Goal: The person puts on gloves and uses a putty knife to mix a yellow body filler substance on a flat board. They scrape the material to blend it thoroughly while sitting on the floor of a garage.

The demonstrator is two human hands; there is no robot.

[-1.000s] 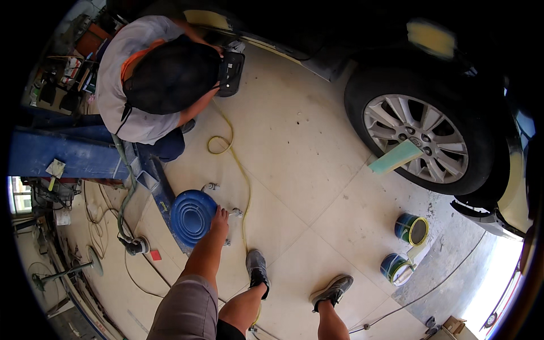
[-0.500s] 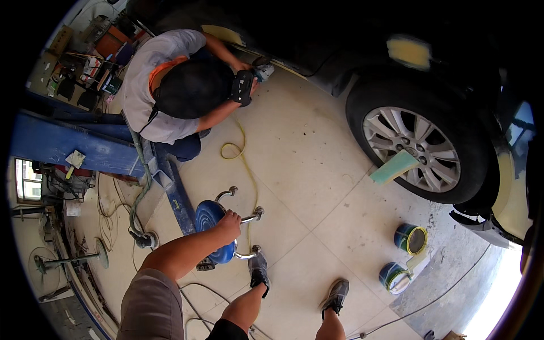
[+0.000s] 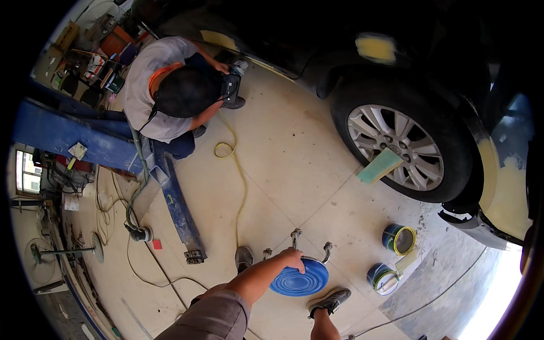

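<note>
My left hand is closed on the rim of a stool that has a round, ridged blue seat. The stool's chrome legs with casters point away from me, and the seat is tilted toward me. It sits between my two shoes, close to my legs. Whether its casters touch the floor I cannot tell. My right hand is out of view. To the right of the stool, two open cans stand on the floor, with a pale flat piece beside them.
A crouching person holds a power tool against the dark car's lower side. A green block leans on the car wheel. A blue lift arm, a sander, a yellow hose and dark cables cross the floor.
My left hand has carried the stool from beside the blue lift arm to the right and nearer my feet, turning it. A red pad now shows by the sander. The crouching person's tool has shifted left.
</note>
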